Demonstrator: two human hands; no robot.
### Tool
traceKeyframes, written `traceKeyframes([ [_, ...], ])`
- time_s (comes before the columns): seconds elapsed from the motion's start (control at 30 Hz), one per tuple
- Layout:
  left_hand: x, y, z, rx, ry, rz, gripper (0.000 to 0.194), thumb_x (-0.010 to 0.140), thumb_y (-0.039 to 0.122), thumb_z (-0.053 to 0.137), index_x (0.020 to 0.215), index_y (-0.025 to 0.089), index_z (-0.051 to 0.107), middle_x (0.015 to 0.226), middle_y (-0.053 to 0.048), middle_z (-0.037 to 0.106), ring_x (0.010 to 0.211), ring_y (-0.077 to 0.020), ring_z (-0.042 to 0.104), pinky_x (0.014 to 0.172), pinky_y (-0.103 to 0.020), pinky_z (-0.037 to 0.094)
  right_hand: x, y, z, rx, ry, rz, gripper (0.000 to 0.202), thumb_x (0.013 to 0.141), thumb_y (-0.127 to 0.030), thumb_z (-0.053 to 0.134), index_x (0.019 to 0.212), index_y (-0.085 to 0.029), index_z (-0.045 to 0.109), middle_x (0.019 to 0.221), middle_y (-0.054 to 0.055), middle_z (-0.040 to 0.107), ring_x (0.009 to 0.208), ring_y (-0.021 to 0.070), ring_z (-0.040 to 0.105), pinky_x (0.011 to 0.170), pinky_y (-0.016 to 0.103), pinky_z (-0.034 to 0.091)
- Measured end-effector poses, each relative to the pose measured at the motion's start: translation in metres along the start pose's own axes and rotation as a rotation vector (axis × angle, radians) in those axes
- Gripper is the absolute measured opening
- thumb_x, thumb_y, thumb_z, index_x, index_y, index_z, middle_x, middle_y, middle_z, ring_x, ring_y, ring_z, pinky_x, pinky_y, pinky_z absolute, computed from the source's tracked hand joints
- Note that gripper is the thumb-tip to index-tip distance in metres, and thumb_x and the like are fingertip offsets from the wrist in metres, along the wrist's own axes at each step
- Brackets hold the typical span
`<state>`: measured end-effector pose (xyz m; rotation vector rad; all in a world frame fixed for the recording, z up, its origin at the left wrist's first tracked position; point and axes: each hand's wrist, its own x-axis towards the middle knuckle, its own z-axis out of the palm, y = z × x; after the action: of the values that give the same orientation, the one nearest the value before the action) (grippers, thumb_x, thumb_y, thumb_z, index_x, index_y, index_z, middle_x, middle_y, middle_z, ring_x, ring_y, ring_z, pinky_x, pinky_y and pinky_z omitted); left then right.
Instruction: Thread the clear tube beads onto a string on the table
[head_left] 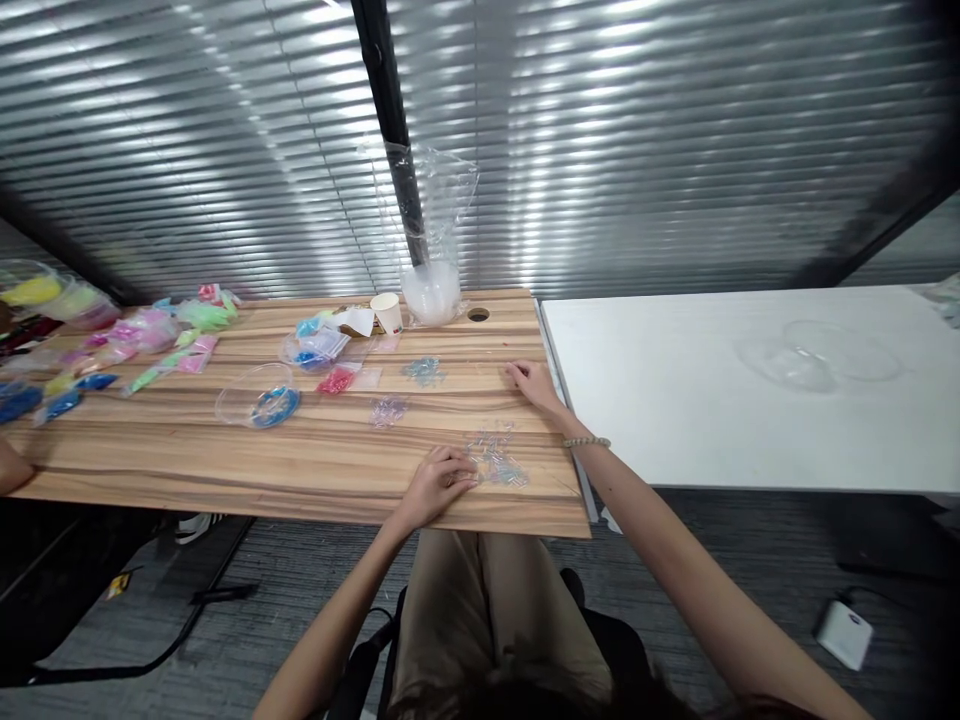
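My left hand (439, 484) rests on the wooden table near its front edge, its fingers curled and pressed together at the left side of a loose pile of small clear and bluish pieces (499, 462). Anything inside those fingers is too small to make out. Farther back on the right, my right hand (531, 382) touches the tabletop with thumb and fingertips pinched. Whatever it may hold cannot be made out. Left of the hands lie a small pile of pale purple pieces (388, 411) and a pile of grey-blue pieces (424, 371).
A clear round dish with blue contents (275, 407), a red packet (337, 380), a paper cup (387, 313) and a white, bagged container (432, 293) stand on the wooden table (330, 465). Colourful bags (142, 330) fill its left end, near another person's hand (11, 467). A white table (637, 420) adjoins.
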<state>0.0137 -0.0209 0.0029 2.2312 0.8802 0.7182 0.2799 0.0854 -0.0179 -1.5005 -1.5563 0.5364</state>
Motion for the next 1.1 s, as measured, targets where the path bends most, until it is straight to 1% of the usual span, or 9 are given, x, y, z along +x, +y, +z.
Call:
traceKeyframes([
  [0.13, -0.003, 0.002, 0.000, -0.006, 0.012, -0.033, 0.015, 0.085, 0.033, 0.062, 0.087, 0.019, 0.069, 0.090, -0.007, 0.064, 0.090, -0.0203, 0.058, 0.080, -0.032, 0.045, -0.004, -0.001, -0.001, 0.008, -0.001, 0.002, 0.041, 0.085, -0.046, 0.038, 0.057, -0.018, 0.050, 0.055, 0.001, 0.052, 0.056, 0.0149, 0.045, 0.056, 0.027, 0.032],
  [0.27, -0.008, 0.004, -0.002, 0.001, 0.035, -0.051, 0.015, 0.086, 0.032, 0.060, 0.087, 0.019, 0.069, 0.089, -0.007, 0.063, 0.089, -0.0204, 0.058, 0.081, -0.032, 0.045, -0.009, -0.002, -0.001, 0.010, 0.006, 0.015, 0.040, 0.084, -0.046, 0.039, 0.057, -0.018, 0.051, 0.057, 0.002, 0.054, 0.059, 0.0161, 0.047, 0.058, 0.027, 0.034],
  [0.5, -0.013, -0.003, -0.004, -0.010, 0.105, -0.076, 0.014, 0.086, 0.029, 0.059, 0.087, 0.019, 0.069, 0.090, -0.007, 0.064, 0.088, -0.0206, 0.059, 0.080, -0.032, 0.046, -0.015, -0.007, -0.002, 0.011, 0.028, 0.034, 0.039, 0.083, -0.044, 0.040, 0.055, -0.018, 0.051, 0.058, 0.004, 0.058, 0.059, 0.0163, 0.049, 0.059, 0.027, 0.034],
  [0.67, -0.012, -0.008, -0.008, -0.011, 0.098, -0.092, 0.012, 0.086, 0.025, 0.059, 0.085, 0.018, 0.069, 0.089, -0.006, 0.065, 0.087, -0.0199, 0.059, 0.080, -0.032, 0.045, -0.018, -0.008, -0.003, 0.015, 0.018, 0.055, 0.039, 0.083, -0.043, 0.040, 0.059, -0.017, 0.056, 0.060, 0.004, 0.060, 0.060, 0.0169, 0.051, 0.058, 0.027, 0.035],
  [0.77, -0.010, -0.016, -0.015, -0.007, 0.103, -0.104, 0.012, 0.086, 0.024, 0.059, 0.087, 0.018, 0.070, 0.088, -0.006, 0.065, 0.086, -0.0192, 0.059, 0.079, -0.031, 0.045, -0.018, -0.008, -0.003, 0.014, 0.017, 0.056, 0.040, 0.083, -0.044, 0.039, 0.063, -0.017, 0.060, 0.061, 0.004, 0.061, 0.062, 0.0183, 0.054, 0.060, 0.028, 0.036],
  [0.87, -0.008, -0.028, -0.027, 0.021, 0.130, -0.113, 0.012, 0.085, 0.024, 0.060, 0.086, 0.018, 0.071, 0.087, -0.006, 0.065, 0.085, -0.0186, 0.060, 0.078, -0.030, 0.047, -0.017, -0.008, -0.002, 0.011, 0.020, 0.041, 0.041, 0.082, -0.046, 0.040, 0.062, -0.017, 0.060, 0.060, 0.005, 0.062, 0.062, 0.0192, 0.054, 0.060, 0.029, 0.037],
  [1.0, -0.006, -0.046, -0.046, 0.074, 0.203, -0.139, 0.012, 0.085, 0.023, 0.060, 0.085, 0.017, 0.070, 0.086, -0.006, 0.066, 0.082, -0.0183, 0.061, 0.076, -0.030, 0.048, -0.014, -0.005, 0.001, 0.005, 0.022, 0.025, 0.042, 0.082, -0.047, 0.039, 0.060, -0.018, 0.060, 0.059, 0.006, 0.062, 0.059, 0.0204, 0.054, 0.058, 0.031, 0.036],
  [1.1, -0.006, -0.057, -0.056, 0.114, 0.266, -0.167, 0.014, 0.085, 0.024, 0.059, 0.086, 0.017, 0.070, 0.084, -0.007, 0.065, 0.081, -0.0189, 0.060, 0.076, -0.031, 0.047, -0.013, -0.002, 0.002, -0.001, 0.018, 0.024, 0.042, 0.082, -0.047, 0.039, 0.061, -0.018, 0.060, 0.058, 0.006, 0.061, 0.058, 0.0211, 0.055, 0.058, 0.031, 0.035],
])
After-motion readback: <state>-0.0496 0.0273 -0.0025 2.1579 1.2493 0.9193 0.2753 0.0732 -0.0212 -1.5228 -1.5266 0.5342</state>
